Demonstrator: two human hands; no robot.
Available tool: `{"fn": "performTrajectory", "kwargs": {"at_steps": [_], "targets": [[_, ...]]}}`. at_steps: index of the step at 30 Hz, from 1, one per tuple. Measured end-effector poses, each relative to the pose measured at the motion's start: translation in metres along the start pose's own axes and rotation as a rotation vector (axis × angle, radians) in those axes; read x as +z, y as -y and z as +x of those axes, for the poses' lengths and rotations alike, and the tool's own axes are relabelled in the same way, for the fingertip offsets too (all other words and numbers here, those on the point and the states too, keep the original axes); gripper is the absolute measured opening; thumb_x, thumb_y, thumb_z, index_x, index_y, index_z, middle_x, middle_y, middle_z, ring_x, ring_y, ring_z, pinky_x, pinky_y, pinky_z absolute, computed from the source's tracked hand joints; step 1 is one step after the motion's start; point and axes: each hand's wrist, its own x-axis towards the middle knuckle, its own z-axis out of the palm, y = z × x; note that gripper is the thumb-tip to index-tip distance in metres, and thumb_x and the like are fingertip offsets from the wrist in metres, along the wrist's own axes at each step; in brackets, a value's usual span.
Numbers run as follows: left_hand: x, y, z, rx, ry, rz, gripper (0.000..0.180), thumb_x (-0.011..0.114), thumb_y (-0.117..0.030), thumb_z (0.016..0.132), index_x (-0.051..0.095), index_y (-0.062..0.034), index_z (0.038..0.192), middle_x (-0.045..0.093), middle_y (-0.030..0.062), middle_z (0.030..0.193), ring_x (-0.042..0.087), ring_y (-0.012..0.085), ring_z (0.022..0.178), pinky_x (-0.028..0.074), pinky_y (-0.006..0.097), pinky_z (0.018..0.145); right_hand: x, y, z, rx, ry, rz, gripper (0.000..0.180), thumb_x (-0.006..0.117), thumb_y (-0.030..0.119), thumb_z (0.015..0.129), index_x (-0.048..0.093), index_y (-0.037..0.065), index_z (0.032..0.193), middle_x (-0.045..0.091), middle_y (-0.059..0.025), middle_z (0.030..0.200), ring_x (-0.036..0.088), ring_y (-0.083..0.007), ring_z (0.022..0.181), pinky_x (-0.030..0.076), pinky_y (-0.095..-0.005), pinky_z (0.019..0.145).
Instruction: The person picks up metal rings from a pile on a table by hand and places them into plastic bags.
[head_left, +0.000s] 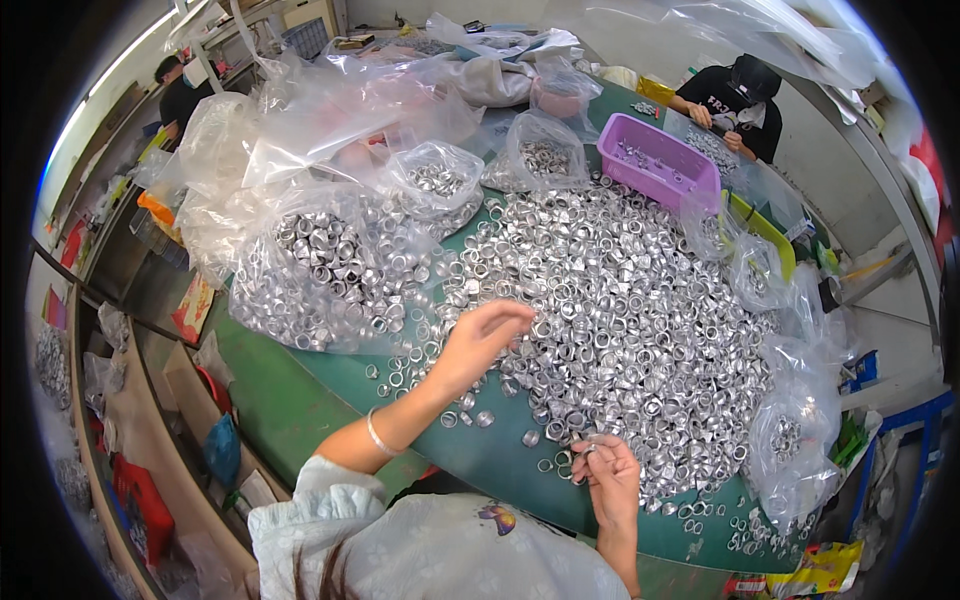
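Note:
A wide heap of silver metal rings [640, 310] covers the middle of the green table. My left hand [482, 342] hovers at the heap's left side, fingers loosely curved and apart from the thumb, with nothing visible in them. Close to the table's near edge, my right hand [610, 478] pinches a small silver ring [590, 450] between thumb and fingertips. A few loose rings [546, 465] lie just left of that hand. To the left of the heap, a clear plastic bag [330, 265] bulges with more rings.
Smaller bags of rings [545, 150] stand behind the heap. A purple basket [660, 160] and a green tray [765, 235] sit at the far right. Crumpled plastic bags [795, 430] line the right edge. Across the table, a person in a black cap [745, 105] works; another person [185, 95] is far left.

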Motion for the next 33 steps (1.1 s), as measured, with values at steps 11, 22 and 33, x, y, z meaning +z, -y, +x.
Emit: {"fn": "performTrajectory", "kwargs": {"at_steps": [11, 22, 33], "targets": [[-0.029, 0.069, -0.108, 0.373, -0.454, 0.955, 0.029, 0.056, 0.005, 0.07, 0.054, -0.0002, 0.098, 0.044, 0.0178, 0.113, 0.037, 0.0381, 0.114, 0.027, 0.045, 0.096, -0.026, 0.039, 0.032, 0.015, -0.062, -0.362, 0.02, 0.057, 0.01, 0.083, 0.057, -0.003, 0.098, 0.061, -0.0101, 0.074, 0.05, -0.0097, 0.047, 0.038, -0.0188, 0.039], [-0.028, 0.078, -0.105, 0.314, -0.539, 0.899, 0.029, 0.055, 0.004, 0.072, 0.051, 0.0, 0.101, 0.037, 0.0211, 0.122, 0.025, 0.0426, 0.123, 0.018, 0.051, 0.1, -0.087, 0.196, 0.265, -0.7, -0.452, -0.841, 0.029, 0.05, 0.015, 0.087, 0.053, -0.005, 0.107, 0.061, -0.0104, 0.078, 0.057, -0.012, 0.058, 0.043, -0.0232, 0.044], [-0.04, 0.08, -0.11, 0.279, -0.496, 0.92, 0.036, 0.055, 0.001, 0.074, 0.046, -0.0006, 0.109, 0.036, 0.0188, 0.125, 0.025, 0.0396, 0.125, 0.019, 0.045, 0.101, -0.013, 0.125, 0.155, -0.469, -0.177, -1.316, 0.025, 0.056, 0.014, 0.082, 0.058, -0.001, 0.101, 0.062, -0.0125, 0.09, 0.057, -0.0177, 0.08, 0.045, -0.0294, 0.071]]}}
